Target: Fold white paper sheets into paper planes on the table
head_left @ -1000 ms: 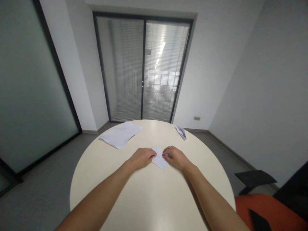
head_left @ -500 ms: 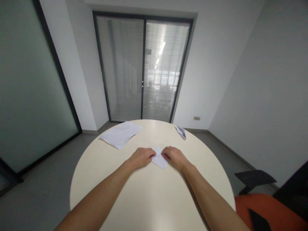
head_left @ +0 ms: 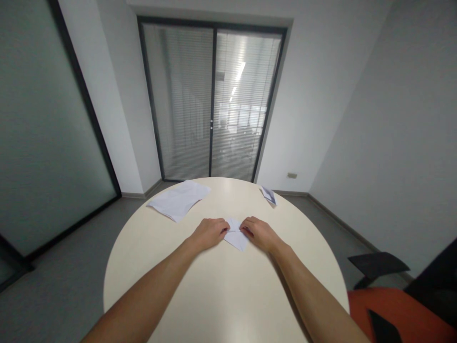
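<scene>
A small white folded paper [head_left: 235, 239] lies on the round table in front of me, one pointed corner toward me and creased flaps at its far side. My left hand [head_left: 213, 231] grips its left edge, fingers curled and thumb against the sheet. On the opposite edge, my right hand [head_left: 257, 231] pinches the paper with bent fingers. Parts of the far flaps are hidden beneath both sets of fingertips.
White paper sheets [head_left: 179, 199] lie at the table's far left. A small folded paper piece [head_left: 268, 195] sits near the far right edge. The pale round table [head_left: 214, 295] has an orange chair [head_left: 400, 312] with black armrests at its right.
Both hands stay on the folded paper. The left hand has shifted very slightly left, and the paper's near corner has moved a little with it.
</scene>
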Tool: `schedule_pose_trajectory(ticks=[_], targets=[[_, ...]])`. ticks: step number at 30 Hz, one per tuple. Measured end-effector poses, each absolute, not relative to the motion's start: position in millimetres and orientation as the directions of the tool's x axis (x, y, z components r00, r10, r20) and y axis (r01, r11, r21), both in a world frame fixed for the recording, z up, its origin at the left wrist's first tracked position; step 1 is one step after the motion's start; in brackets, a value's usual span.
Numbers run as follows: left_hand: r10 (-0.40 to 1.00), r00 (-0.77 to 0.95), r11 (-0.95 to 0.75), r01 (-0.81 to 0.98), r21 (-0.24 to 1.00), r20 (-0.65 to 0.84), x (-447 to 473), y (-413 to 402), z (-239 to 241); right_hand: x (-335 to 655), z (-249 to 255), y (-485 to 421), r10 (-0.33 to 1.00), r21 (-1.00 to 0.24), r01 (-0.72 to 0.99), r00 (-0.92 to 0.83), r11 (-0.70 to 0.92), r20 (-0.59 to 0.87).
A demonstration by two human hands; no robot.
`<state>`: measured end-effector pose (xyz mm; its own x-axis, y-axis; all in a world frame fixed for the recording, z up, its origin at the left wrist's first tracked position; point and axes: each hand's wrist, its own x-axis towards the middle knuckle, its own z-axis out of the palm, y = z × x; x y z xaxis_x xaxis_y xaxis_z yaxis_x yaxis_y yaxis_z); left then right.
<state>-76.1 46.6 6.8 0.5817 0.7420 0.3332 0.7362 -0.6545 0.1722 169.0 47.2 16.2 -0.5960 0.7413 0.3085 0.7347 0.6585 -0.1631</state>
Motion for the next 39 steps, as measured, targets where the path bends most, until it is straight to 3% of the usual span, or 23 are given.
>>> schedule_pose_trajectory(ticks=[15,22,29,39], targets=[[0.661,0.663,-0.740,0.654,0.157,0.351,-75.4,47.2,6.8,185.3,8.1,57.6,0.813,-0.413,0.700,-0.516,0.582,0.271],[0.616,0.694,-0.780,0.604,0.164,0.372,-74.6,48.4,5.1,179.8,6.2,58.7,0.883,-0.442,0.765,-0.380,0.468,0.276],[0.621,0.688,-0.781,0.583,0.223,0.375,-74.5,47.1,3.8,184.5,-3.9,64.6,0.898,-0.397,0.816,-0.312,0.421,0.311],[0.752,0.542,-0.656,0.664,0.359,0.374,-71.1,44.9,7.3,172.8,0.6,56.6,0.883,-0.495,0.734,-0.343,0.465,0.322]])
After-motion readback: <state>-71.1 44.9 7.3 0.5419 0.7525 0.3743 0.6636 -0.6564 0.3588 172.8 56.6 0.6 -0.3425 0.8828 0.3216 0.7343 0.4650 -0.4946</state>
